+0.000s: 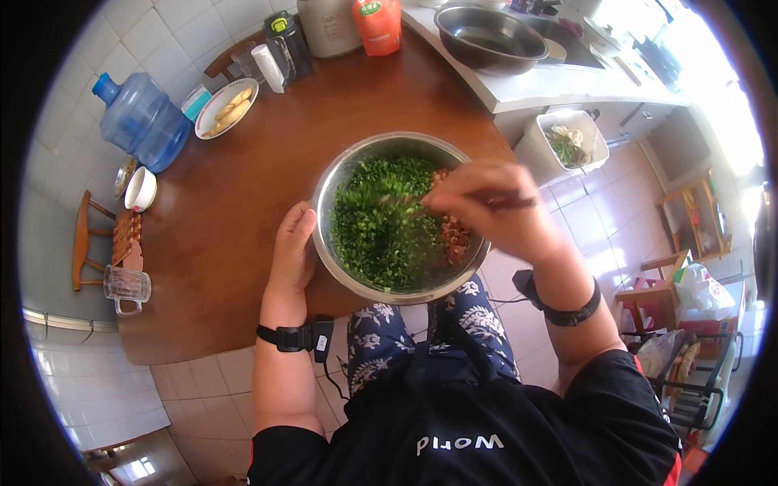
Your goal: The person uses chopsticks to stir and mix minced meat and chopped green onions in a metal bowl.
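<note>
A stainless steel bowl (419, 297) stands at the near edge of the table, holding finely chopped greens (383, 237). Along its right side lies a reddish-brown chopped filling (457, 240), partly covered by the greens. My left hand (295, 240) grips the bowl's left rim, thumb on the edge. Over the bowl's right side, my right hand (492, 203) is closed around brown chopsticks (510, 199), whose blurred tips reach into the greens. Some greens near the tips are blurred too.
On the wooden table (237, 243), a blue water jug (146, 121), a plate of yellow food (228, 109), a white bowl (141, 189) and a glass mug (126, 288) stand leftward. A bin (565, 146) is below the counter (516, 91), which bears a large metal basin (491, 39).
</note>
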### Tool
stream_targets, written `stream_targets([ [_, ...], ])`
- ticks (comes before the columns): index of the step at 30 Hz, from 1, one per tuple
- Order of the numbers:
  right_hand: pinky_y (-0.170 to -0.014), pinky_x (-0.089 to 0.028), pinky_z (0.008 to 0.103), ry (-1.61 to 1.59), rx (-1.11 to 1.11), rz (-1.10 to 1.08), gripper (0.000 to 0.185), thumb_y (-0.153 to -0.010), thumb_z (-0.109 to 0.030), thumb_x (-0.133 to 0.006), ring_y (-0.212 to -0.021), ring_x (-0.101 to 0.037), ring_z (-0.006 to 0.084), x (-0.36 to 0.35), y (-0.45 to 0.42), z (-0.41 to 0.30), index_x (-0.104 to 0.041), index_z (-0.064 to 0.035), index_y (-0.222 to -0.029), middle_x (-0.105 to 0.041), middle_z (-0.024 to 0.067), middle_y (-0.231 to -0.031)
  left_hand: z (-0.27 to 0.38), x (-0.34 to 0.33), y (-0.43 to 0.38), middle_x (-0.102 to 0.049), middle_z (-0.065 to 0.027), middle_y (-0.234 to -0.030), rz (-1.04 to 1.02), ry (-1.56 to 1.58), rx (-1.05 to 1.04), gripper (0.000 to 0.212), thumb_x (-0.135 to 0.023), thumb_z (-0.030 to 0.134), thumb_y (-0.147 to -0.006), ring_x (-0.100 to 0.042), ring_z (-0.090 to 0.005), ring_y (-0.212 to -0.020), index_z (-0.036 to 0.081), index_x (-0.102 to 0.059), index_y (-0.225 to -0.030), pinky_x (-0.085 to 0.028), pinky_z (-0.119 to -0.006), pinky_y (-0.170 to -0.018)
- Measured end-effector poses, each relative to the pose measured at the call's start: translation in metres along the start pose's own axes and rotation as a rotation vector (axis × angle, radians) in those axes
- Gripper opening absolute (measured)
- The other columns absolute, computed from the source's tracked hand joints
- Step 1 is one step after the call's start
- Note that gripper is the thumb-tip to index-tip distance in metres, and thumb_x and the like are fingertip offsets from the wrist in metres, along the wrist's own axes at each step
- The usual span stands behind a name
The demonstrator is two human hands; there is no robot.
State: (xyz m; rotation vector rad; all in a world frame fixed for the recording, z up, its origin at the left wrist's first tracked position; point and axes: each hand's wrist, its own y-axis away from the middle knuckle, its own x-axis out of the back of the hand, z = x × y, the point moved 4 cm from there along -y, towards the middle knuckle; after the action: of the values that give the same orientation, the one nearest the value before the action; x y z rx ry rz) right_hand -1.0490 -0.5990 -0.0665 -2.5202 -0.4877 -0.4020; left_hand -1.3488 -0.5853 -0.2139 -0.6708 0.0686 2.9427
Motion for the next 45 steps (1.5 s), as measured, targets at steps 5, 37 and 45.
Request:
stream_targets([
  [5, -0.069, -0.055, 0.023, 0.008, -0.052, 0.209, 0.007, -0.094, -0.003, -0.074, -0.082, -0.07, 0.0108, 0.029, -0.011, -0.002, -0.078, -0.0005, -0.099, -0.074, 0.0075, -0.093, -0.002, 0.004, 0.0, -0.07, -0.0027, -0.11, -0.039, 0.017, -0.007, 0.03, -0.068, 0.031, -0.102, -0.064, -0.0121, -0.099, 0.003, -0.067, -0.114, -0.052, -0.029, -0.09],
  [37, -0.062, -0.062, 0.0249, -0.079, -0.455, 0.62, 0.022, -0.101, -0.017, -0.068, -0.072, -0.072, 0.015, 0.039, 0.049, 0.049, -0.072, 0.0046, -0.102, -0.076, 0.0139, -0.095, -0.001, 0.001, 0.0, -0.071, -0.0048, -0.116, -0.011, -0.069, -0.025, 0.038, -0.064, 0.029, -0.104, -0.062, -0.0126, -0.105, -0.002, -0.068, -0.125, -0.048, -0.031, -0.096],
  [45, -0.056, -0.051, 0.0259, 0.183, -0.101, 0.487, 0.008, -0.095, -0.004, -0.072, -0.065, -0.064, 0.0136, 0.001, 0.041, 0.014, -0.076, 0.0019, -0.092, -0.066, 0.0082, -0.077, -0.006, 0.004, -0.002, -0.071, -0.0055, -0.117, -0.005, -0.058, -0.031, 0.039, -0.063, 0.03, -0.104, -0.063, -0.0132, -0.106, -0.002, -0.067, -0.127, -0.049, -0.03, -0.097],
])
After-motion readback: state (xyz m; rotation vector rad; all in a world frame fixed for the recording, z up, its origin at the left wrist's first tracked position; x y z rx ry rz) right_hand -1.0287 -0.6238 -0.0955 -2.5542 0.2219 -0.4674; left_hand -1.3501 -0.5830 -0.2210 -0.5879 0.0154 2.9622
